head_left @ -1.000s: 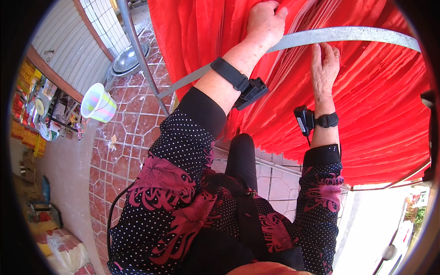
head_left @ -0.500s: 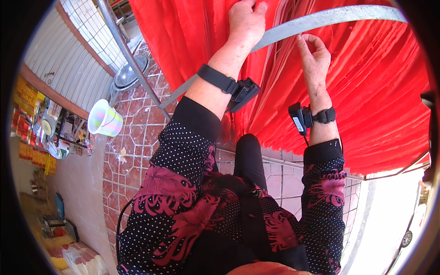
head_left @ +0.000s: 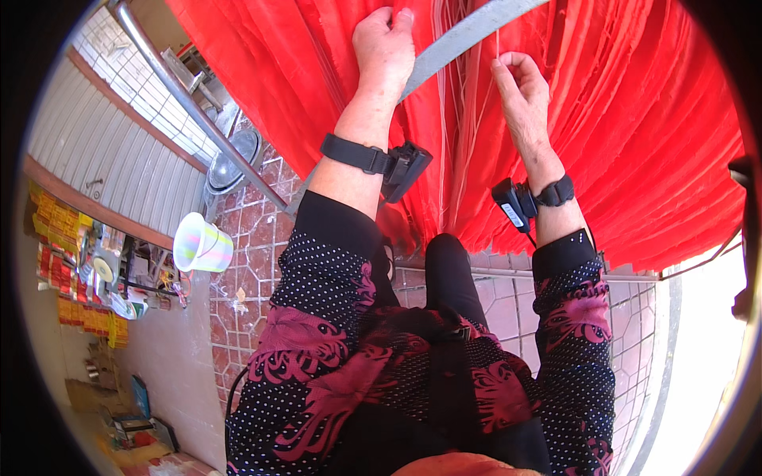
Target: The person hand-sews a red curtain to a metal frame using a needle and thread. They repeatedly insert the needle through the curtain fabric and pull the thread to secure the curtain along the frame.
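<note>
Folds of red fabric hang across the upper view, crossed by a curved flat metal bar. My left hand, beside the bar's left side, has its fingers closed on the red fabric. To its right, my right hand is closed in a pinch on a thin pale thread that runs up from the fingertips. More loose pale threads lie along the folds between my hands.
A steel pole stands left of the fabric. On the tiled floor are a striped plastic bucket and a metal basin. A shutter and cluttered goods line the left. My legs show below.
Both hands, the bar and the fabric have shifted left in the picture. My right hand has come away from the bar's underside and now pinches the thread.
</note>
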Motion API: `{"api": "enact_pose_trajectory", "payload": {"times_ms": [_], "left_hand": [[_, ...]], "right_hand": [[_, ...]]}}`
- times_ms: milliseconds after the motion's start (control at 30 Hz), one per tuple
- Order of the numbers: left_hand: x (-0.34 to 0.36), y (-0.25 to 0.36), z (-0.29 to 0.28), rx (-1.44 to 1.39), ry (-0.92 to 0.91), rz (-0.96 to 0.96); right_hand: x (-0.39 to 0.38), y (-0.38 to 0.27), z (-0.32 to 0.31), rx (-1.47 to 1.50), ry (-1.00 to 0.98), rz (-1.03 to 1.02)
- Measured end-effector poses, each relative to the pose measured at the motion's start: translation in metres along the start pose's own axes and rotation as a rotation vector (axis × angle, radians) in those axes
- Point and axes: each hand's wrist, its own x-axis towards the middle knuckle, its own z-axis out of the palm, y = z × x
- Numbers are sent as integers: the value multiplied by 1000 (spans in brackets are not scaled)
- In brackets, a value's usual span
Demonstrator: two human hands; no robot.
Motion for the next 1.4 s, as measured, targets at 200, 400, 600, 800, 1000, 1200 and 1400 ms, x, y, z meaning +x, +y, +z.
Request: {"api": "enact_pose_trajectory", "payload": {"times_ms": [200, 400, 600, 800, 1000, 1200, 1400], "left_hand": [[3, -4, 2, -166, -12, -36], [6, -9, 0, -241, -70, -48], [9, -13, -1, -189, -69, -15], [13, -11, 4, -181, -46, -13], [13, 22, 7, 62, -7, -64], [11, 36, 12, 5, -17, -107], [17, 31, 10, 26, -21, -84]], "right_hand": [[-5, 8, 5, -332, -7, -58], [-11, 14, 6, -254, -55, -93], [-22, 37, 0, -302, -186, -49], [-42, 54, -6, -367, -289, 50], [-59, 75, -9, -576, -323, 199], [-83, 97, -13, -645, -314, 388], [-95, 94, -15, -622, -270, 463]]}}
